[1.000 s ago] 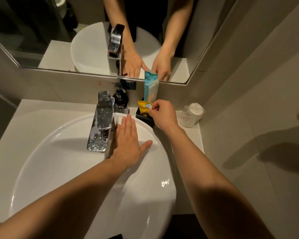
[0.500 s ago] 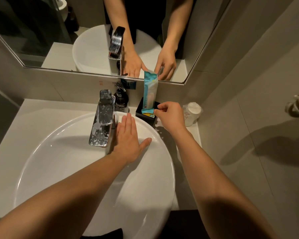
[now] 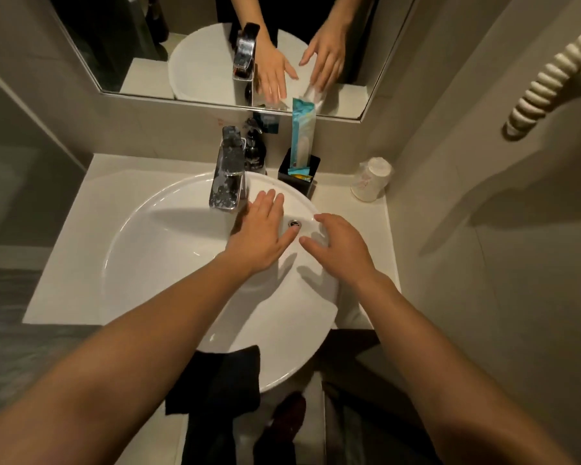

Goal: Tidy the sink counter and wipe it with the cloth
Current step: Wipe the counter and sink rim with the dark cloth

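My left hand lies flat, fingers together, on the back of the white basin just right of the chrome tap. My right hand hovers beside it with fingers spread and holds nothing. A white cloth seems to lie over the basin's right side under both hands; it is hard to tell apart from the basin. Behind the rim a black holder contains a tall teal packet and a small yellow packet.
A black soap dispenser stands behind the tap. A plastic-wrapped cup lies on the counter at the back right. A black towel hangs at the basin's front. A coiled cord hangs on the right wall, and a mirror is above.
My right hand let go of the packets in the black holder and drew back over the basin, beside my left hand. My left hand stayed flat by the tap.
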Motion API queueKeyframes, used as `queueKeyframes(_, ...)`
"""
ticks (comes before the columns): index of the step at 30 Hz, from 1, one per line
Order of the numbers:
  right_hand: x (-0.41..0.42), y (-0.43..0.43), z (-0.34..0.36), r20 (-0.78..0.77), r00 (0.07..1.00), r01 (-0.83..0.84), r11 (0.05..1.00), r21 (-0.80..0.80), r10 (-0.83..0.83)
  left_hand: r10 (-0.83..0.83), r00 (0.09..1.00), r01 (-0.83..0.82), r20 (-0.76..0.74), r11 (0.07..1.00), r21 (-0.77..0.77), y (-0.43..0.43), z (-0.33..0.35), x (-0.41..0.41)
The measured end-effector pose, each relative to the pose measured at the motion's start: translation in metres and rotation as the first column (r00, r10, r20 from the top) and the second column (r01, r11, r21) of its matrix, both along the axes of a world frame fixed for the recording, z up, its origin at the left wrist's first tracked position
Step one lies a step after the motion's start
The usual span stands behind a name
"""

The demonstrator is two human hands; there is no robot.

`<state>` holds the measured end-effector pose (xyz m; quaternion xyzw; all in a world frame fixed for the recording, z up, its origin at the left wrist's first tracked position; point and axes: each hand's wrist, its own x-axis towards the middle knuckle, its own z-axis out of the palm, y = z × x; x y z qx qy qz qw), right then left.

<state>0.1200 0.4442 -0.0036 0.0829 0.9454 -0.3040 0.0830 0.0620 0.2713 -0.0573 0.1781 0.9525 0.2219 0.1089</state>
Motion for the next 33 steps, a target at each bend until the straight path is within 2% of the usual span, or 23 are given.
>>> queueKeyframes(5,0.047,-0.022,0.004,0.087,0.985,-0.155,0.987,0.034,0.151,0.046,0.995,-0.053,-0.093,0.996,-0.074,-0.042,0.025,0.064)
queueKeyframes(8,0.073,-0.039,0.001,0.148,0.960,-0.242,0.970,0.025,0.236,0.127,0.992,-0.126,0.026,0.991,-0.048,-0.071,0.028,0.102)
queueKeyframes(14,0.110,-0.066,-0.011,0.323,0.870,-0.390,0.921,-0.012,0.373,0.243,0.931,-0.211,0.272,0.967,-0.141,-0.113,0.029,0.159)
queueKeyframes(18,0.115,-0.079,-0.021,0.424,0.812,-0.432,0.901,-0.028,0.402,0.239,0.905,-0.148,0.352,0.953,-0.265,-0.136,0.014,0.176)
queueKeyframes(22,0.110,-0.092,-0.032,0.482,0.778,-0.445,0.895,-0.029,0.402,0.139,0.943,0.014,0.304,0.892,-0.452,-0.141,0.007,0.182)
queueKeyframes(27,0.105,-0.107,-0.051,0.517,0.753,-0.456,0.889,-0.037,0.407,0.095,0.944,0.078,0.315,0.865,-0.496,-0.135,0.007,0.177)
queueKeyframes(33,0.101,-0.114,-0.056,0.540,0.736,-0.470,0.882,-0.029,0.409,0.136,0.919,0.086,0.370,0.846,-0.526,-0.130,0.005,0.175)
